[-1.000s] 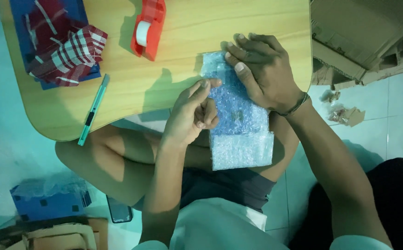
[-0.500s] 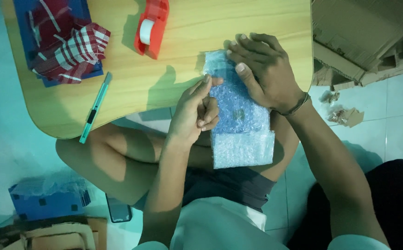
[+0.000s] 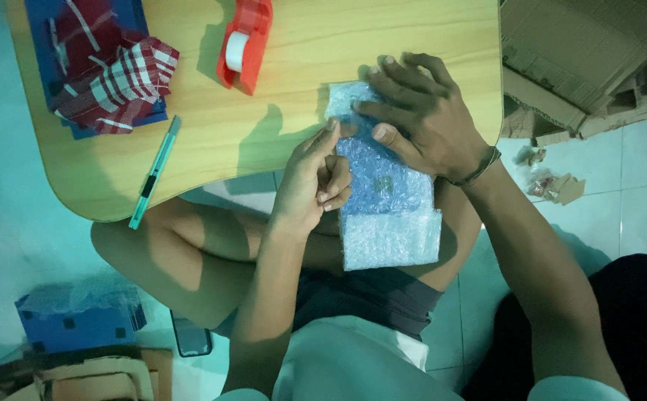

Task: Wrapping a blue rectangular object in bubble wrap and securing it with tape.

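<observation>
Far left on the wooden table [image 3: 279, 44]: a red-and-white checked cloth [image 3: 112, 78] crumpled on a blue board [image 3: 48, 30]. Just below, near the rounded table edge, a teal utility knife [image 3: 154, 172] lying aslant. Further right, a red tape dispenser [image 3: 244, 44] with a white roll, standing apart from both hands.

Next, the left hand [image 3: 312, 186]: fingers loosely curled, index fingertip and thumb pinched at the left edge of the bubble-wrapped parcel [image 3: 383, 186]; possibly gripping a bit of tape there, too small to tell. Parcel lying half on the table edge, half overhanging the lap, with its loose lower flap [image 3: 390, 239] hanging over the bare knee.

Then the right hand [image 3: 420, 119]: spread flat, palm down, pressing on the parcel's upper end, thumb laid across the wrap, a thin bracelet at the wrist.

Far right on the tiled floor: flattened cardboard [image 3: 583, 59] and a few torn scraps [image 3: 553, 186].
</observation>
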